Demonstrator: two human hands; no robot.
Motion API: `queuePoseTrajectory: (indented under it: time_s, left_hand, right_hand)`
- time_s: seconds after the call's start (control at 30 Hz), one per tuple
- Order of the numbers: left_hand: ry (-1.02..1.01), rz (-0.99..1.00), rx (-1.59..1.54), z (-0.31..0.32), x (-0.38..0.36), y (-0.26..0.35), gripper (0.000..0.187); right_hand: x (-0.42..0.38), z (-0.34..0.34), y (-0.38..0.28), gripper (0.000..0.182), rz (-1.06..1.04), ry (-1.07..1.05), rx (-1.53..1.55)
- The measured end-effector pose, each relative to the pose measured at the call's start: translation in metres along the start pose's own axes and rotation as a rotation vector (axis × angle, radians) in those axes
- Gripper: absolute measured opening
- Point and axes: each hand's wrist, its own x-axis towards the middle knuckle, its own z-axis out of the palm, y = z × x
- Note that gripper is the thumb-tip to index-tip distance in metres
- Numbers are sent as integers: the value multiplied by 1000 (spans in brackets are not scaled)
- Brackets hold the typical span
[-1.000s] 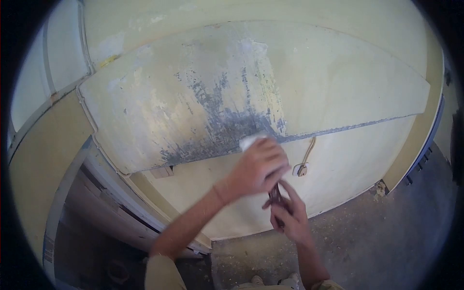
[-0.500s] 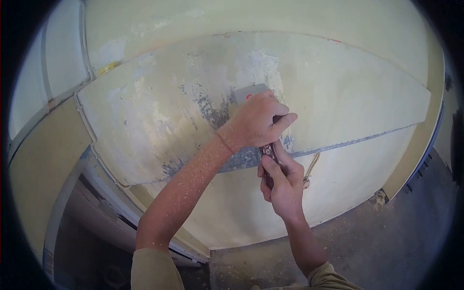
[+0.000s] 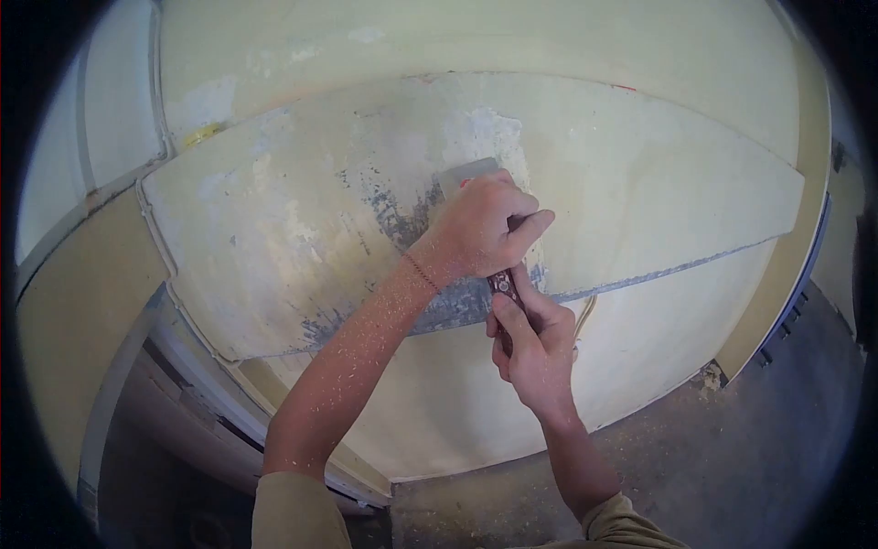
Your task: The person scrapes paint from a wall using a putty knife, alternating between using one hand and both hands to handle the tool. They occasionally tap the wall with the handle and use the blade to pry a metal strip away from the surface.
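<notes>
A scraper with a wide grey metal blade (image 3: pixel 466 172) and a dark brown handle (image 3: pixel 504 285) lies against the wall. My left hand (image 3: pixel 483 220) is closed around its upper part near the blade, covering much of it, with the thumb pointing right. Lower down, my right hand (image 3: pixel 540 343) wraps the end of the handle. Dark grey scraped streaks (image 3: pixel 402 215) show left of the blade, and a pale bare patch (image 3: pixel 485 133) lies just above it. Light flakes stick to my left forearm (image 3: pixel 357 352).
The cream wall panel (image 3: pixel 658 192) has a rough grey lower edge, with a paler wall below. A cable (image 3: pixel 157 224) runs down its left side beside a door frame. Something yellow (image 3: pixel 203 134) sits on the ledge upper left. Debris lies on the concrete floor (image 3: pixel 695 448).
The view has shifted slightly, so the wall appears a little lower. The blade has moved slightly upward against the wall, both hands keeping their grip.
</notes>
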Motion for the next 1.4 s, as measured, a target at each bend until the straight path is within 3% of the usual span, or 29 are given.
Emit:
queuePoseTrajectory:
  time_s: [0.17, 0.37, 0.43, 0.57, 0.67, 0.77, 0.83, 0.97, 1.07, 1.17, 1.23, 1.3, 1.4]
  left_hand:
    - [33, -73, 16, -5, 12, 1, 36]
    - [67, 55, -53, 1, 15, 0, 36]
    - [24, -76, -15, 4, 9, 5, 36]
    - [19, 2, -45, 1, 13, -1, 36]
    - [44, -144, -1, -9, 24, 2, 35]
    - [55, 13, -31, 5, 7, -3, 36]
    - [100, 107, 31, -2, 13, -9, 37]
    - [197, -77, 82, -22, 32, -4, 36]
    - [88, 38, 71, -14, 15, -10, 32]
    - [257, 211, 72, -30, 33, -19, 39]
    - [200, -208, 24, -55, 46, -11, 29]
    - [201, -176, 91, -46, 31, -8, 29]
    - [134, 244, 238, -34, 10, -18, 28]
  right_hand:
    - [10, -2, -15, 42, 38, 0, -22]
    - [8, -10, -28, 43, 136, 6, -9]
    - [2, -11, -19, 43, 133, 23, -2]
    - [7, -6, -21, 44, 89, 25, -39]
    - [17, -3, -26, 45, 31, -2, -40]
    - [2, -9, -8, 45, 105, -19, -7]
    - [19, -8, -13, 45, 44, -43, -27]
    - [38, -7, -31, 44, -9, -115, -35]
    - [18, -10, -16, 44, 101, -107, 15]
    - [48, 0, -35, 45, 14, -157, -37]
    - [58, 9, -39, 44, -50, -160, -20]
    - [50, 9, -33, 43, -107, -162, 1]
    - [27, 3, -19, 45, 32, -148, -11]
